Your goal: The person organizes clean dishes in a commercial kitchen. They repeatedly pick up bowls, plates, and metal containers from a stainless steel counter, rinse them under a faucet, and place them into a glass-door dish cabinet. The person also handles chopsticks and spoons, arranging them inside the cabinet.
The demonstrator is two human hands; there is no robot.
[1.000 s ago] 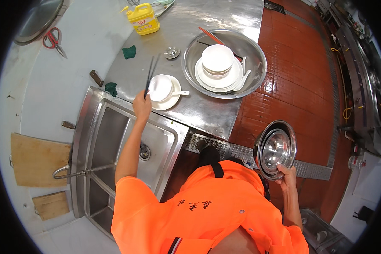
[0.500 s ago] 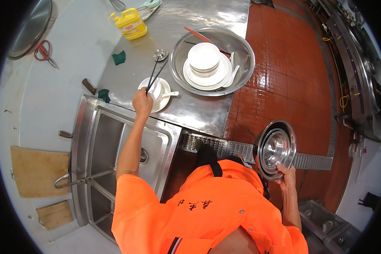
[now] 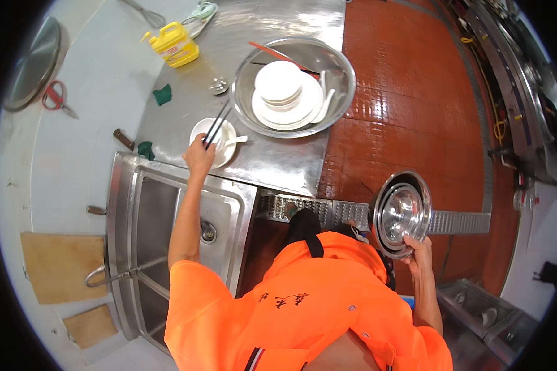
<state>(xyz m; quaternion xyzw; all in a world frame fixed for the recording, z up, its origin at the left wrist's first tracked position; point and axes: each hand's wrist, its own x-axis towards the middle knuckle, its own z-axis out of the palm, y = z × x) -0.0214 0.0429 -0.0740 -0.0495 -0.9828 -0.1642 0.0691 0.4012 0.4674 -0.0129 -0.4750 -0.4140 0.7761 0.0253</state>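
Note:
My left hand (image 3: 199, 156) is closed around a pair of dark chopsticks (image 3: 216, 127), its fingers over the near edge of a white plate (image 3: 229, 154). A small white bowl (image 3: 199, 128) and a white spoon (image 3: 237, 140) lie on that plate, partly hidden by the hand. Off to the right, my right hand (image 3: 419, 252) grips the rim of several nested steel bowls (image 3: 404, 213), held tilted above the floor. Beyond the plate stands a large steel basin (image 3: 244, 117) with stacked white bowls (image 3: 278, 80), white plates, white spoons (image 3: 326, 106) and a red stick-like utensil (image 3: 272, 51).
Left of me is a steel sink (image 3: 220, 207) with a faucet (image 3: 108, 278). On the steel table (image 3: 278, 159) are a yellow pump jug (image 3: 173, 44), green scouring pads (image 3: 162, 94) and a small steel item (image 3: 218, 85). Red tiled floor (image 3: 384, 123) and drain grates (image 3: 458, 221) lie right.
The view has shifted slightly. My left hand has drawn the chopsticks a little closer, away from the small steel item, and their tips are nearer together. My right hand still holds the nested bowls.

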